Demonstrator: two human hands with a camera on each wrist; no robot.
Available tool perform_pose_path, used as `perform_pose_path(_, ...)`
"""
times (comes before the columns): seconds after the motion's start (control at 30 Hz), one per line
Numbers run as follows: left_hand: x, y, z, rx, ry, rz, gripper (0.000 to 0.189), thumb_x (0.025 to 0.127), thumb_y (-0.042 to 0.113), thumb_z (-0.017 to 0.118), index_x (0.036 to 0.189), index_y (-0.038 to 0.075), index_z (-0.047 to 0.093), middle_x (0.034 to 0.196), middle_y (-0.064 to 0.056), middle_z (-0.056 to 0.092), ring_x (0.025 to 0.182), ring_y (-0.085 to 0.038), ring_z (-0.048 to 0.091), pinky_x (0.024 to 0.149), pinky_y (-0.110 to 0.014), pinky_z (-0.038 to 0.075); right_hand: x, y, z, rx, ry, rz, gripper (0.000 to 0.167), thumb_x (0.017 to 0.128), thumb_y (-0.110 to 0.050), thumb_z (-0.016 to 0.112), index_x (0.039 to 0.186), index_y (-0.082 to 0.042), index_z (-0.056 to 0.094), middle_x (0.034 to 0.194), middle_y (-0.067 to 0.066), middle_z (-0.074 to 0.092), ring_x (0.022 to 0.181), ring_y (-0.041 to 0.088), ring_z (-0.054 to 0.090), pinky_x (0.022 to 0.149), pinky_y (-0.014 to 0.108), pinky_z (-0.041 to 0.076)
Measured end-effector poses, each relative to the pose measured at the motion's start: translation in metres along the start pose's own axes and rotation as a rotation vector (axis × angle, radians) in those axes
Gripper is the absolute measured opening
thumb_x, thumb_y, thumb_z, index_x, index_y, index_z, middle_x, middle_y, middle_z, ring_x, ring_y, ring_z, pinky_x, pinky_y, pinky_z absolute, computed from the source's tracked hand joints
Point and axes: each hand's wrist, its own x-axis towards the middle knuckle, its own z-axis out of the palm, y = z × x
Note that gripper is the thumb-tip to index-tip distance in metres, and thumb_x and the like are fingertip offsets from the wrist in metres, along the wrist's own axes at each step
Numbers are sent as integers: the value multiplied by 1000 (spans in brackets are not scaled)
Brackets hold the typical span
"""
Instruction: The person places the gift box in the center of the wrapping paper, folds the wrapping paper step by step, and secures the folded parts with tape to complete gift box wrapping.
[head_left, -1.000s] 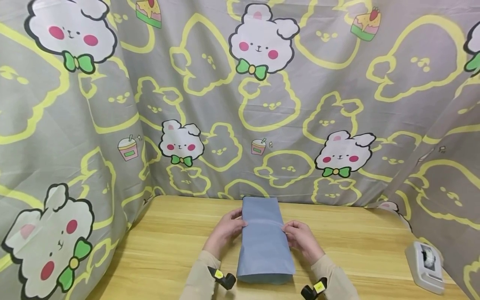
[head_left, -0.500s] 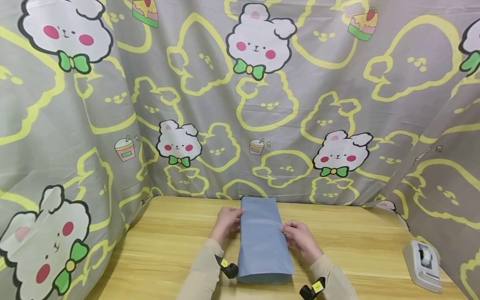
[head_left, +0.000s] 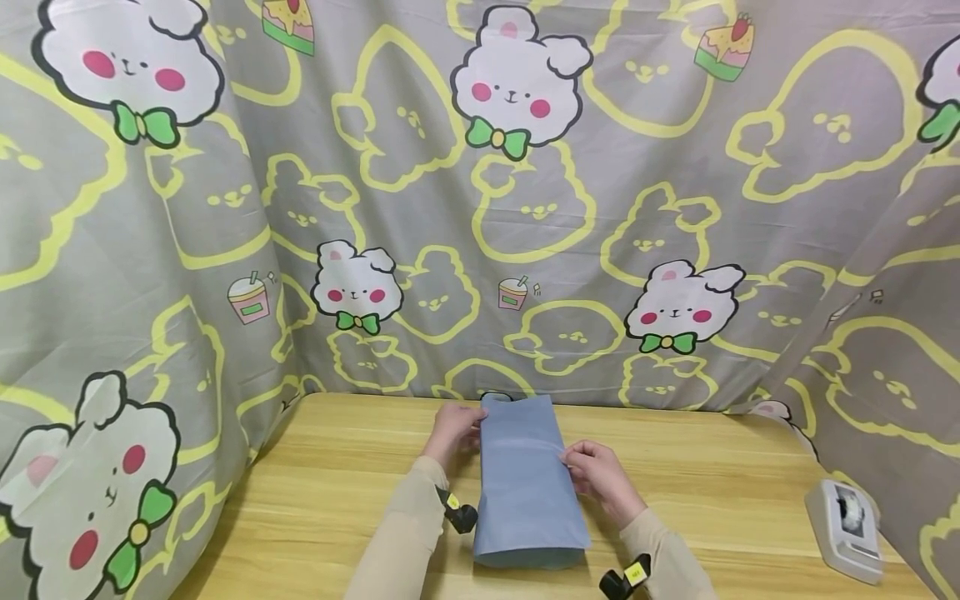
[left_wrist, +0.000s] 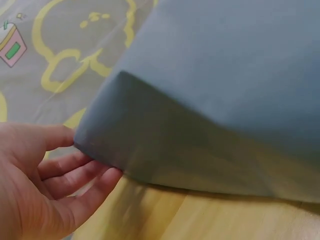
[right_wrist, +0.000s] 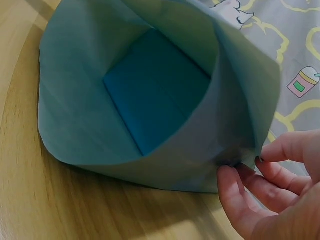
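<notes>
Left hand [head_left: 453,431] gripped the open-mouthed blue bag [head_left: 525,487] by its left edge, far end; right hand [head_left: 606,481] pinched its right edge. Tape dispenser [head_left: 847,542] sat well right of bag.

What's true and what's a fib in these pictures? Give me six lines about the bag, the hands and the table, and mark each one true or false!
1. The bag is blue-grey. True.
2. The bag's end nearest the person is sealed. False: that end is open.
3. The left hand and the right hand both touch the bag. True.
4. The tape dispenser is on the right side of the table. True.
5. The right hand is holding the tape dispenser. False: it pinches the bag's edge.
6. The table is black. False: it is a light wood colour.
</notes>
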Motion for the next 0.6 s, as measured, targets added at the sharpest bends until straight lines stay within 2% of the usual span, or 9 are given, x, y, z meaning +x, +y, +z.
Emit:
perform_pose_path(0.13, -1, 0, 0, 2, -17, 10, 26, 88, 15, 67, 101, -7, 67, 76, -6, 63, 60, -13, 60, 59, -30, 57, 0, 0, 0, 0, 2, 1, 11, 89, -10, 63, 90, 0, 60, 79, 1, 59, 64, 12, 58, 59, 29, 51)
perform_pose_path(0.23, -7, -2, -5, -42, -65, 12, 35, 90, 17, 67, 110, -11, 64, 86, -12, 67, 67, -14, 64, 66, -32, 59, -1, 1, 1, 7, 3, 1, 10, 89, -9, 63, 90, 1, 60, 79, 1, 59, 63, 12, 57, 58, 28, 51)
perform_pose_path(0.4, -27, -12, -14, -123, -168, 9, 46, 93, 16, 63, 124, -17, 53, 106, -20, 66, 78, -17, 67, 76, -36, 60, -1, 1, 2, 17, 2, 0, 9, 89, -9, 63, 89, 0, 60, 78, 1, 58, 62, 12, 56, 57, 28, 50)
perform_pose_path(0.5, -42, -17, -15, -123, -204, 32, 48, 93, 11, 62, 129, -19, 48, 105, -20, 67, 78, -16, 66, 76, -38, 60, -1, 0, 2, 17, 1, -3, 8, 89, -8, 63, 88, 0, 60, 77, 1, 58, 61, 11, 56, 56, 27, 50)
perform_pose_path(0.6, -53, -20, -13, -109, -204, 58, 48, 93, 8, 62, 131, -18, 48, 100, -18, 69, 76, -14, 66, 74, -37, 60, -2, -1, 1, 22, -1, -4, 7, 88, -8, 63, 87, -1, 60, 77, 0, 58, 60, 11, 55, 56, 26, 49)
